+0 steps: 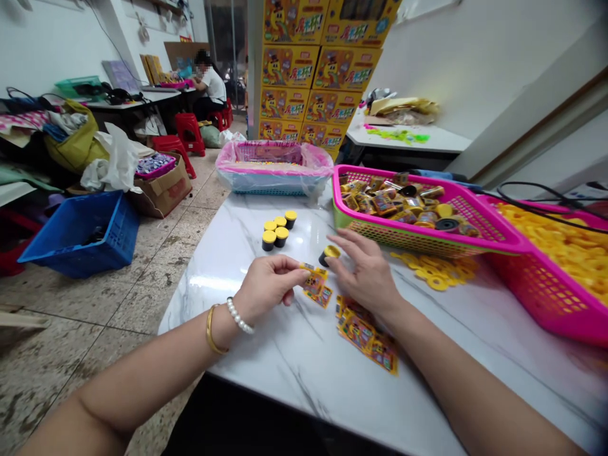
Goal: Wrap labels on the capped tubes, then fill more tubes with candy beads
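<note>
Between thumb and fingers, my left hand [270, 285] pinches a small printed yellow-orange sticker [317, 285] above the white marbled table. My right hand [365, 269] has its fingers spread, the fingertips at a small black cup with a yellow lid [329, 254]; whether it grips the cup I cannot tell. Under the right wrist lies a loose pile of printed stickers [365, 335], partly covered by the hand. Several more black cups with yellow lids [281, 235] stand in a cluster farther back on the left.
A pink basket [494, 240] of wrapped cups is at the back right, with yellow rings [437, 272] before it. Another pink basket [532, 297] holds yellow pieces. Behind stand a plastic-lined basket [273, 183] and stacked yellow boxes [289, 66]. A person [211, 85] sits far left.
</note>
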Tool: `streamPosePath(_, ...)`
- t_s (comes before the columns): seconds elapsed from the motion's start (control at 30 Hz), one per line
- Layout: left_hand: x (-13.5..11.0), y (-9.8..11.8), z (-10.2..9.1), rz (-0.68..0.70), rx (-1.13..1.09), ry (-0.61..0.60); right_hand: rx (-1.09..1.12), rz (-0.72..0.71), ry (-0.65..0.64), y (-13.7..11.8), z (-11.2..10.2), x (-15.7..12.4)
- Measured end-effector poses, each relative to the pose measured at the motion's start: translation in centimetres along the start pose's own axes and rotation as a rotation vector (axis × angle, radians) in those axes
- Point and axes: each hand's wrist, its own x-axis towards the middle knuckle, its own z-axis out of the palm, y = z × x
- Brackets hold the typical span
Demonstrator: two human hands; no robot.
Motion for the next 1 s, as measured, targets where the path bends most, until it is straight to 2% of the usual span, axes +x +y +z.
streamPosePath(0.07, 0.4, 0.0, -0.2, -0.113, -0.082, -0.048, -0.016, 0.069, -0.074, 1.0, 0.4, 0.2)
streamPosePath(0.13, 0.8, -0.1, -0.4, -0.201, -0.155, -0.098, 0.051, 0.202, -0.076, 1.2, 0.4, 0.2)
streamPosePath(0.2, 1.2, -0.1, -0.7, -0.254, -0.237, -0.126, 0.297, 0.381, -0.05, 0.6, -0.2, 0.1)
streamPosePath(0.27, 1.6, 0.0, -1.0, -0.289, -0.331, -0.111, 0.664, 0.537, -0.07, -0.4, -1.0, 0.1)
streamPosePath(0.33, 1.9, 0.2, -1.2, -0.319, -0.417, -0.095, 0.937, 0.6, -0.092, -1.6, -1.7, 0.0)
streamPosePath(0.4, 2.0, 0.3, -1.2, -0.333, -0.475, -0.096, 1.034, 0.601, -0.092, -2.7, -2.0, -0.1)
streamPosePath(0.6, 1.8, 0.5, -0.9, -0.348, -0.506, -0.096, 1.086, 0.606, -0.094, -4.8, -1.2, -0.8)
streamPosePath(0.8, 1.7, 0.6, -0.7, -0.342, -0.541, -0.098, 0.946, 0.599, -0.097, -4.8, -1.0, -1.1)
streamPosePath(1.0, 1.5, 0.8, -0.5, -0.355, -0.534, -0.106, 0.831, 0.42, -0.077, -5.8, -1.2, -1.7)
